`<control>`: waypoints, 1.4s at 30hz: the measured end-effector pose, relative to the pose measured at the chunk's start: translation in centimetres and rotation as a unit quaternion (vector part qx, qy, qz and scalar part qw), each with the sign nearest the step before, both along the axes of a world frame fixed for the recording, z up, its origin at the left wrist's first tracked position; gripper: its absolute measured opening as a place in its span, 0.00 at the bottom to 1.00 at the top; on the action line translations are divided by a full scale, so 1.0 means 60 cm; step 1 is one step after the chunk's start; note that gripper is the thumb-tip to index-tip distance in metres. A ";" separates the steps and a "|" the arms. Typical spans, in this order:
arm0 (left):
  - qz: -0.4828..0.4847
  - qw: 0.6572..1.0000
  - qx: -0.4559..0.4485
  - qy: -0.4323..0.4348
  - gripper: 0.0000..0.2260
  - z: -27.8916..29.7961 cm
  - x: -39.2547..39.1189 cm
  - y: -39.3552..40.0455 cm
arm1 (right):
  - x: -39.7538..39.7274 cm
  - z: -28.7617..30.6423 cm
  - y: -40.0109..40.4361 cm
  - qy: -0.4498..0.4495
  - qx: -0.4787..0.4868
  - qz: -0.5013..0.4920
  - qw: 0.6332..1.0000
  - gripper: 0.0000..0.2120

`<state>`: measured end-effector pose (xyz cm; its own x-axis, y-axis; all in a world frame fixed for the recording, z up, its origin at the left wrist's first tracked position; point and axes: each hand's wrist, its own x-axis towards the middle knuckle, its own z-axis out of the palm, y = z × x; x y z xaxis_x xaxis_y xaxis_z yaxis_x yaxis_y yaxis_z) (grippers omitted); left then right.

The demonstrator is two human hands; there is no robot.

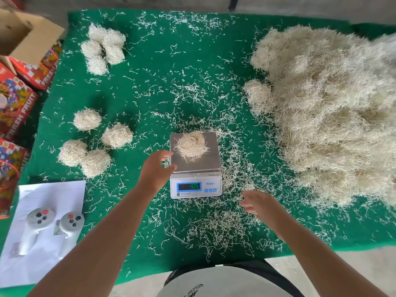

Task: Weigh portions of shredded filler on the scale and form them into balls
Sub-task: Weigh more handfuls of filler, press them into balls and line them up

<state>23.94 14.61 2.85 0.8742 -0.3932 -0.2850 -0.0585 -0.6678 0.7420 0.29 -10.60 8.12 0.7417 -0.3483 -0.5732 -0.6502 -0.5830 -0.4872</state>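
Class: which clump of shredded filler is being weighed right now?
The small clump on the scale's steel platform; every other ball lies on the green mat.

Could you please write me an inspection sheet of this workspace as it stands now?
Surface: green mat, strewn with loose shreds.
Job's things: scale lit, reading blurred; portion on its platform; big filler heap at right; four balls near left; a clump of balls far left.
Clutter: two controllers on white paper.
Grippers: left hand at the scale's left edge, fingers loosely curled, empty; right hand open, low over the mat, empty.
Cables: nothing seen.
Surroundings: fruit cartons at left, one open.
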 end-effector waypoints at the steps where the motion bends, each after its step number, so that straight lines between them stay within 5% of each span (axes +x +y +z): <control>1: 0.002 1.000 0.001 -0.002 0.24 0.000 0.000 -0.004 | -0.001 0.001 -0.001 0.001 -0.003 -0.017 1.000 0.10; 4: 0.011 1.000 0.003 -0.015 0.34 0.002 0.001 -0.017 | -0.013 0.001 -0.008 0.027 0.060 -0.105 0.992 0.16; 7: -0.014 0.999 0.016 -0.040 0.48 0.004 0.014 -0.044 | -0.029 -0.003 -0.022 0.029 0.033 -0.037 0.998 0.23; 11: -0.105 0.988 0.078 -0.086 0.54 0.002 0.053 -0.099 | -0.060 -0.013 -0.036 0.079 -0.028 0.034 0.996 0.21; 15: -0.227 0.953 0.159 -0.118 0.49 -0.025 0.068 -0.150 | -0.093 -0.018 -0.035 0.053 -0.002 -0.013 0.999 0.12; 18: -0.264 0.939 0.188 -0.119 0.40 -0.040 0.058 -0.166 | -0.102 -0.030 -0.038 0.113 -0.014 0.017 0.993 0.21; 22: -0.273 0.934 0.165 -0.161 0.32 -0.041 0.032 -0.144 | -0.122 -0.019 -0.039 0.026 -0.070 0.073 0.995 0.26; 26: -0.241 0.939 0.142 -0.200 0.34 -0.048 0.001 -0.046 | -0.109 -0.033 -0.044 0.052 -0.091 0.111 0.988 0.10; 30: -0.122 0.960 0.149 -0.205 0.32 -0.086 -0.010 0.100 | -0.082 -0.035 -0.033 0.125 -0.016 0.084 0.989 0.24; 33: -0.039 0.970 0.189 -0.150 0.30 -0.108 -0.003 0.173 | -0.069 -0.024 -0.025 0.123 -0.018 0.082 0.989 0.24; 36: 0.006 0.975 0.195 -0.108 0.31 -0.114 0.006 0.211 | -0.053 -0.020 -0.007 0.112 0.054 -0.023 0.992 0.18; 42: 0.012 0.979 0.195 -0.060 0.32 -0.100 0.062 0.231 | -0.018 -0.028 0.012 0.113 0.100 -0.065 0.986 0.21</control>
